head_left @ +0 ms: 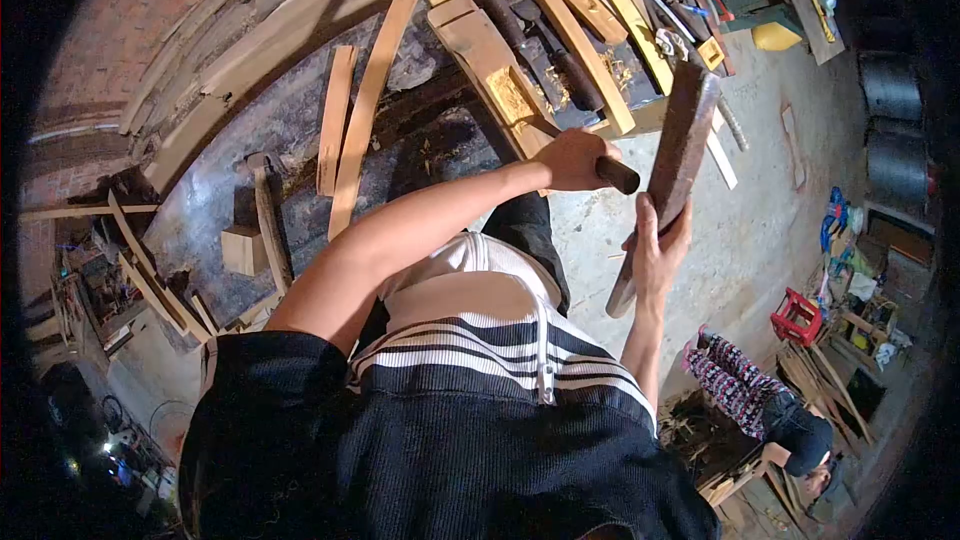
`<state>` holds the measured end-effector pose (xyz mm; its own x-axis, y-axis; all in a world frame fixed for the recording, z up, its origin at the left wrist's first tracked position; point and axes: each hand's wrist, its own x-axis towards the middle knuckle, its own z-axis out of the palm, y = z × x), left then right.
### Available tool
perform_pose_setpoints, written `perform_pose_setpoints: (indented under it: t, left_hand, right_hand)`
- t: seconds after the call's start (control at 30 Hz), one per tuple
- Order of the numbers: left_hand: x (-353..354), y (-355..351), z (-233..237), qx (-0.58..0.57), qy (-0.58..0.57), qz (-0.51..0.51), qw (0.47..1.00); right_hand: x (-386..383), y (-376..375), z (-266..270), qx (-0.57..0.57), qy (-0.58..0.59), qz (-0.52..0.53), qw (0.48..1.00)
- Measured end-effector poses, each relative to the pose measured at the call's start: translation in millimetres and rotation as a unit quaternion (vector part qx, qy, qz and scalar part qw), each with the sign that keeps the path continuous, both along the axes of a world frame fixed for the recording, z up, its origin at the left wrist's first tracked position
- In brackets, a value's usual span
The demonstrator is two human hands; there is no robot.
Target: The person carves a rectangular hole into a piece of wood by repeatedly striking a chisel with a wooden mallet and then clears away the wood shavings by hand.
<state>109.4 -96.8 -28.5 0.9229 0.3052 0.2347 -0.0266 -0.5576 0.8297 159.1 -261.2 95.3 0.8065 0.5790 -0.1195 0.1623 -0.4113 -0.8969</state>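
My left hand is closed around a chisel, whose dark handle end sticks out toward the right. The blade side points at a hollowed patch with pale chips in a wooden beam; whether the edge touches the wood is hidden behind my hand. To the right, my right hand grips a long, squared wooden club near its lower part. The club is raised and tilted, its thick end up and just right of the chisel handle, apart from it.
Wood strips, dark tools and shavings lie beside the beam. A hammer and a wood block are at left. A red plastic stool stands at right, near another person among scrap wood.
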Motion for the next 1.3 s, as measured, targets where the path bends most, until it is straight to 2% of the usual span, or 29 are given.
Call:
perform_pose_setpoints:
  t: [0.03,0.07,0.13,0.23,0.37,0.4,0.43,0.5,0.53,0.57,0.63,0.67,0.7,0.77,0.8,0.83,0.9,0.97,1.0,1.03,1.07,1.1,1.17,1.23,1.27,1.3]
  left_hand:
    - [1.6,-2.3,-5.8,0.009,-0.047,0.010,0.999]
    - [3.0,-3.1,-12.3,0.007,-0.046,0.010,0.999]
    - [2.1,-2.0,-7.0,-0.072,-0.119,0.045,0.989]
    - [-0.2,4.2,6.3,-0.133,-0.091,0.039,0.986]
    - [10.4,0.1,-11.0,-0.089,-0.123,0.077,0.985]
    - [10.4,-2.8,-11.6,-0.116,-0.229,0.089,0.962]
    - [11.3,-3.6,-12.6,-0.118,-0.231,0.085,0.962]
    - [11.8,-0.8,-13.4,-0.049,-0.057,0.035,0.997]
    - [9.9,0.8,-13.8,-0.057,-0.089,0.048,0.993]
    - [5.9,-2.5,-15.3,-0.068,-0.117,0.059,0.989]
    - [8.0,0.8,-16.4,-0.065,-0.106,0.063,0.990]
    - [10.8,2.6,-15.1,-0.051,-0.046,0.064,0.996]
    - [9.4,4.1,-14.5,-0.050,-0.047,0.063,0.996]
    - [9.6,7.7,-11.1,-0.058,-0.109,0.075,0.990]
    - [11.2,5.8,-10.4,-0.050,-0.081,0.065,0.993]
    - [10.1,4.7,-10.4,-0.066,-0.057,0.069,0.994]
    - [3.3,2.4,-15.2,-0.013,-0.165,0.126,0.978]
    - [3.3,1.6,-16.5,-0.028,-0.112,0.110,0.987]
    - [5.7,1.3,-16.6,-0.041,-0.064,0.089,0.993]
    - [6.4,-0.2,-16.2,-0.040,-0.067,0.087,0.993]
    - [6.2,-3.0,-15.1,-0.041,-0.068,0.067,0.995]
    - [7.7,-3.0,-16.2,-0.040,-0.069,0.050,0.996]
    - [10.8,4.9,-22.0,-0.044,-0.078,0.051,0.995]
    - [9.7,20.1,-4.9,-0.155,-0.067,0.058,0.984]
    - [7.4,23.9,7.7,-0.111,-0.100,0.093,0.984]
    - [5.3,24.0,9.1,-0.117,-0.099,0.107,0.982]
  right_hand:
    - [-1.6,-0.6,6.7,0.007,0.007,-0.014,1.000]
    - [-2.9,-1.3,11.6,0.014,0.000,-0.023,1.000]
    - [-4.6,-4.4,23.9,0.029,-0.003,-0.030,0.999]
    - [-5.2,-10.5,28.1,0.079,0.002,-0.038,0.996]
    - [-11.2,-11.2,8.6,0.114,0.011,-0.019,0.993]
    - [-15.2,-7.3,-0.8,0.089,0.042,-0.024,0.995]
    - [-19.6,-1.3,-2.7,-0.003,0.046,-0.014,0.999]
    - [-11.3,-0.3,-9.1,-0.071,-0.021,0.049,0.996]
    - [-10.6,0.1,-10.0,-0.051,-0.093,0.060,0.993]
    - [-12.6,-8.4,-3.0,-0.051,-0.017,0.020,0.998]
    - [-16.5,-21.0,-6.5,0.057,0.002,-0.024,0.998]
    - [-19.0,-21.1,-7.6,0.097,-0.012,-0.029,0.995]
    - [-21.8,-21.0,-14.0,0.099,-0.013,-0.030,0.995]
    - [-22.0,-19.8,-31.4,0.018,0.002,-0.023,1.000]
    - [-20.0,-11.6,-25.5,-0.056,0.031,0.024,0.998]
    - [-16.7,-12.5,-29.9,-0.044,-0.035,0.038,0.998]
    - [-22.3,-14.8,-21.8,0.013,-0.001,0.006,1.000]
    - [-26.1,-19.6,-28.2,0.115,-0.043,0.003,0.992]
    - [-25.5,-19.2,-29.6,0.065,-0.033,0.000,0.997]
    - [-24.2,-17.7,-34.0,0.018,-0.025,-0.004,1.000]
    - [-14.3,-20.4,-46.7,-0.030,-0.063,0.051,0.996]
    - [-19.3,-12.6,-28.4,-0.011,0.015,0.024,1.000]
    - [-17.2,-12.9,-17.0,-0.019,0.012,0.015,1.000]
    - [-12.9,-26.2,-21.1,0.009,0.045,-0.002,0.999]
    - [-11.3,-31.9,-22.9,0.019,0.040,-0.015,0.999]
    - [-10.2,-35.4,-23.6,0.029,0.035,-0.026,0.999]
